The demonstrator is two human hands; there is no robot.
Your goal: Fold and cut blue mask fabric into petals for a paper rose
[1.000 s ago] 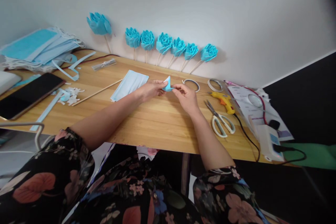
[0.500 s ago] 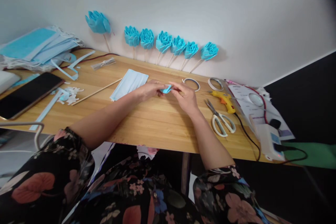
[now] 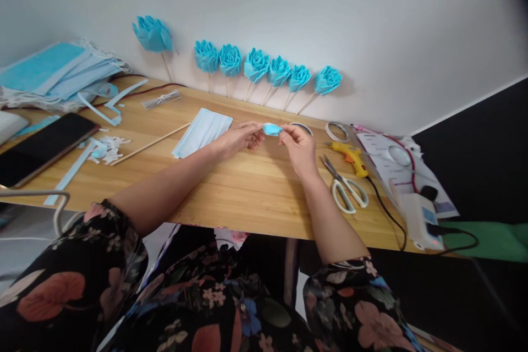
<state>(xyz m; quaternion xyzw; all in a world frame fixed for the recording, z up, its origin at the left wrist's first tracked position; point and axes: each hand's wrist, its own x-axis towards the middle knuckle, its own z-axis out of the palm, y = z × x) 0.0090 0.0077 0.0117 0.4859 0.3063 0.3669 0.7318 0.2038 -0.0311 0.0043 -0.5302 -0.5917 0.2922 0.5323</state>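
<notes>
A small folded piece of blue mask fabric (image 3: 272, 130) is stretched between my two hands above the table's middle. My left hand (image 3: 243, 137) pinches its left end, and my right hand (image 3: 299, 146) grips the right end between thumb and fingers. Just left of my left hand lies a pleated light-blue face mask (image 3: 203, 131). A thin wooden stick (image 3: 150, 144) rests at an angle beside that mask. To the right of my right hand are white-handled scissors (image 3: 344, 184) and a yellow glue gun (image 3: 350, 157).
Several blue fabric flowers (image 3: 256, 65) on sticks lean against the wall. Face masks (image 3: 53, 74) are piled at the back left, behind a phone (image 3: 45, 148) and white scraps (image 3: 108, 148). Tape rolls (image 3: 337, 131) lie behind the glue gun; a power strip (image 3: 423, 223) sits at the right edge.
My hands have moved slightly apart and the right one a little rightward. The blue piece has shifted right and up and now shows more of its length.
</notes>
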